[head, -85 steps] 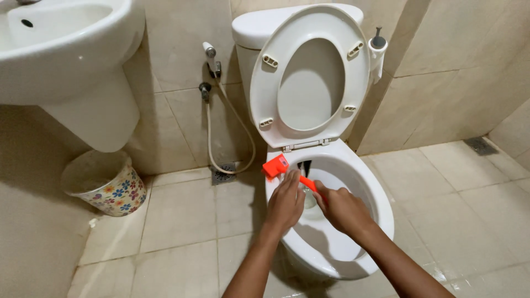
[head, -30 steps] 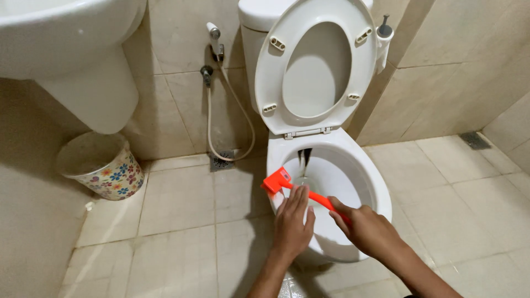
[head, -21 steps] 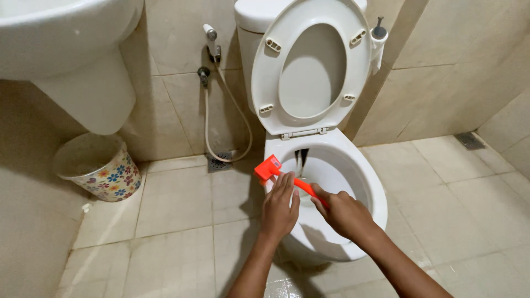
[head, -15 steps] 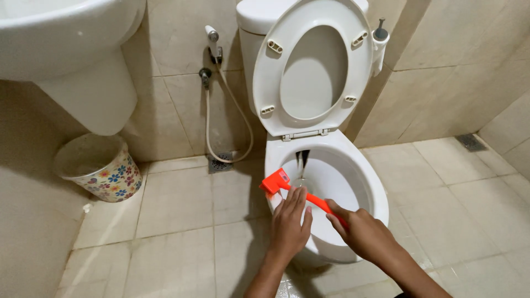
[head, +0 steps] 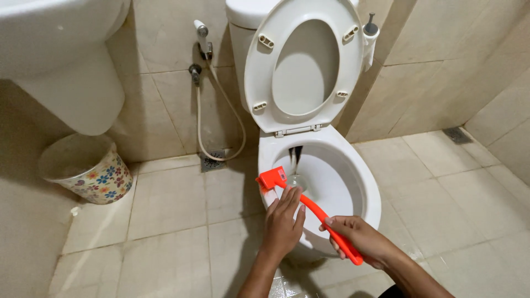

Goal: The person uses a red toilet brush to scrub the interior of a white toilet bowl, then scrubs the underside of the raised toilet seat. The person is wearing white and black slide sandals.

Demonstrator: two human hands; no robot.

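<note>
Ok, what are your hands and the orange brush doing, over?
Right hand grips orange brush handle. Left hand rests flat on brush neck. Brush head on toilet rim. Nothing in the way.

The toilet bowl (head: 359, 182) looks like glossy white ceramic, its raised seat (head: 259, 72) smooth plastic. The orange brush (head: 309, 207) is matt plastic. The floor (head: 171, 204) is beige tile, faintly shiny.

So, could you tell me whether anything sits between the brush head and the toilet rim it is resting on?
Nothing visible does. The orange brush lies head-first on the left rim of the toilet bowl. The left hand presses its neck; the right hand grips the handle.
</note>
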